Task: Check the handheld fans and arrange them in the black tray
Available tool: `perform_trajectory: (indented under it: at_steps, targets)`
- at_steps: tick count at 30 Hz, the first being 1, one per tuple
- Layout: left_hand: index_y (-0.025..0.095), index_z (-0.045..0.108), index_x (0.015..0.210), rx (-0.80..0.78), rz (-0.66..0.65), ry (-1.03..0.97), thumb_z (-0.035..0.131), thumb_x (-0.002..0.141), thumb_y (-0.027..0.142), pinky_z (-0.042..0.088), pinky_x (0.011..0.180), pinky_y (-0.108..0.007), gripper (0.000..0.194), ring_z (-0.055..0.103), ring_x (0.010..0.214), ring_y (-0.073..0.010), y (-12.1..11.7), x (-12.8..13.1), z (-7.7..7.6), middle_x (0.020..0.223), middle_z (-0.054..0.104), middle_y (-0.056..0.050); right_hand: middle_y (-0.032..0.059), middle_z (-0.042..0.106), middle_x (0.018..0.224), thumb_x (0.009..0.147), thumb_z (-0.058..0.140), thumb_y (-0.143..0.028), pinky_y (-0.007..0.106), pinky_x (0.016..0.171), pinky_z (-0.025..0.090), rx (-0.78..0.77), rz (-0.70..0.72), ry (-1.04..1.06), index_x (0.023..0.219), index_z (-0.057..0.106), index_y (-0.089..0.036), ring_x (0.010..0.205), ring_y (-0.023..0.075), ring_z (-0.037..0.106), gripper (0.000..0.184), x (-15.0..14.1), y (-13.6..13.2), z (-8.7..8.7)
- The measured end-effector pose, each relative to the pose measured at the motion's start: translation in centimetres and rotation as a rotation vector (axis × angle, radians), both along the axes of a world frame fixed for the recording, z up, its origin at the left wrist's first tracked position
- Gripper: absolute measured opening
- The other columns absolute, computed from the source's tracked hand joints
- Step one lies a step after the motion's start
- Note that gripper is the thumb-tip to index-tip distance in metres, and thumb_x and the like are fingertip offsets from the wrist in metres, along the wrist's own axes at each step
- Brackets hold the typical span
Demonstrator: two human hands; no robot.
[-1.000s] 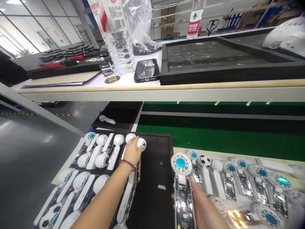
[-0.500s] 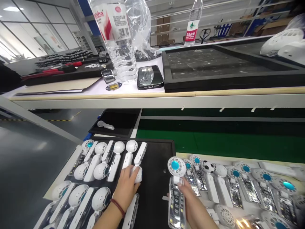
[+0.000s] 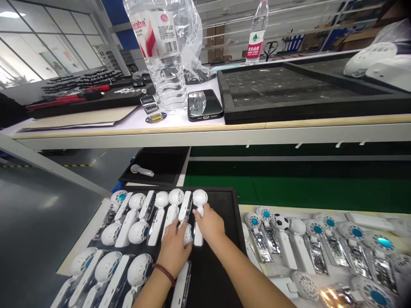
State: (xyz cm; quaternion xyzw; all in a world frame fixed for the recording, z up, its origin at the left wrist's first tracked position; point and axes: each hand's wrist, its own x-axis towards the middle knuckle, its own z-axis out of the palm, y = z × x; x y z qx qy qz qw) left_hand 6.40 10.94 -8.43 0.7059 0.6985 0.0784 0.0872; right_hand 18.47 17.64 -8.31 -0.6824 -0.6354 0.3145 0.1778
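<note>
A white handheld fan (image 3: 199, 197) stands at the top row's end on the black tray (image 3: 221, 256), the right hand (image 3: 208, 223) covering its handle. Just beside it, the left hand (image 3: 175, 249) closes over a second fan (image 3: 188, 235); the hands nearly touch. Rows of fans (image 3: 317, 244) lie right of the tray.

Factory assembly floor, green conveyor belt (image 3: 289, 188), black tray (image 3: 229, 214) of handheld fans (image 3: 138, 201)
</note>
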Motion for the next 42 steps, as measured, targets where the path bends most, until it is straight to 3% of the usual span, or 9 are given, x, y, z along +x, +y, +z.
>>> perform_trajectory:
  at_steps: [8,15,19,24,28,31,34,39,42]
  targets:
    - [0.001,0.036,0.124,0.129,0.338,0.098,0.028,0.085,0.032,0.041,0.067,-0.046,0.05,0.054,0.091,-0.0346,2.5,3.5,-0.6,0.105,0.058,-0.024,0.0128,0.067,0.078,0.088,0.03,-0.043,0.034,0.063,0.042,0.115,0.047,-0.172,0.093,0.055,-0.014,0.076,0.0271,0.062,0.039,0.3,-0.1,-1.4]
    - [0.004,0.049,0.115,0.203,0.302,0.161,0.029,0.085,0.025,0.04,0.067,-0.043,0.042,0.055,0.085,-0.0314,2.4,3.9,-1.2,0.087,0.063,-0.016,0.0114,0.066,0.074,0.087,0.032,-0.047,0.033,0.06,0.044,0.141,0.058,-0.184,0.092,0.056,-0.012,0.071,0.0263,0.061,0.042,-0.3,-0.1,-1.2]
    - [0.006,0.049,0.116,0.241,0.295,0.167,0.032,0.084,0.025,0.042,0.068,-0.043,0.041,0.054,0.088,-0.0318,2.5,3.4,-0.6,0.101,0.059,-0.018,0.0038,0.061,0.099,0.091,0.028,-0.035,0.027,0.081,0.041,0.215,-0.003,-0.163,0.098,0.053,-0.022,0.094,0.0175,0.055,0.03,5.2,-2.0,-1.5]
    - [0.009,0.051,0.116,0.44,0.203,0.112,0.041,0.081,0.027,0.04,0.084,-0.046,0.04,0.044,0.105,-0.0343,1.9,3.8,1.8,0.12,0.045,-0.019,0.0236,0.051,0.108,0.079,0.043,-0.022,0.044,0.081,0.039,0.045,-0.267,-0.295,0.107,0.052,-0.004,0.099,0.0338,0.049,0.034,14.7,-7.7,-7.3]
    - [0.009,0.052,0.11,0.524,0.017,-0.057,0.042,0.08,0.022,0.034,0.093,-0.047,0.034,0.044,0.104,-0.0304,0.4,6.5,3.6,0.111,0.047,-0.017,0.0195,0.055,0.099,0.067,0.059,-0.026,0.047,0.073,0.041,-0.04,-0.22,-0.338,0.087,0.063,-0.011,0.095,0.0384,0.05,0.025,16.2,-10.7,-11.7]
    - [0.015,0.053,0.108,0.414,-0.07,-0.234,0.041,0.08,0.021,0.033,0.094,-0.047,0.031,0.043,0.105,-0.0279,-1.3,9.4,3.2,0.11,0.047,-0.013,0.0159,0.055,0.095,0.07,0.055,-0.024,0.045,0.076,0.04,-0.01,-0.204,-0.332,0.08,0.064,-0.014,0.096,0.0355,0.05,0.017,15.9,-10.7,-12.3]
    - [0.021,0.051,0.11,0.179,-0.038,-0.566,0.041,0.08,0.024,0.033,0.098,-0.046,0.032,0.039,0.113,-0.0257,-3.4,12.5,1.5,0.118,0.044,-0.01,0.0127,0.054,0.095,0.074,0.051,-0.027,0.039,0.075,0.043,0.035,-0.211,-0.275,0.08,0.061,-0.016,0.092,0.0296,0.052,0.016,16.7,-10.8,-10.7]
    - [0.021,0.032,0.127,-0.482,0.374,-1.435,0.052,0.076,0.034,0.034,0.099,-0.041,0.056,0.039,0.121,-0.0251,-5.8,18.0,-0.3,0.135,0.036,-0.013,0.0134,0.049,0.104,0.079,0.048,-0.031,0.035,0.083,0.044,0.137,-0.237,-0.193,0.096,0.056,-0.013,0.096,0.0246,0.051,0.026,18.2,-14.8,-6.1]
    - [0.026,0.03,0.126,-0.619,0.452,-1.804,0.058,0.076,0.034,0.041,0.091,-0.035,0.058,0.05,0.11,-0.0213,-6.0,19.9,0.2,0.125,0.05,-0.008,0.0125,0.05,0.104,0.078,0.053,-0.031,0.041,0.086,0.041,0.294,-0.102,-0.077,0.109,0.054,-0.017,0.099,0.0263,0.048,0.034,18.2,-18.5,-4.5]
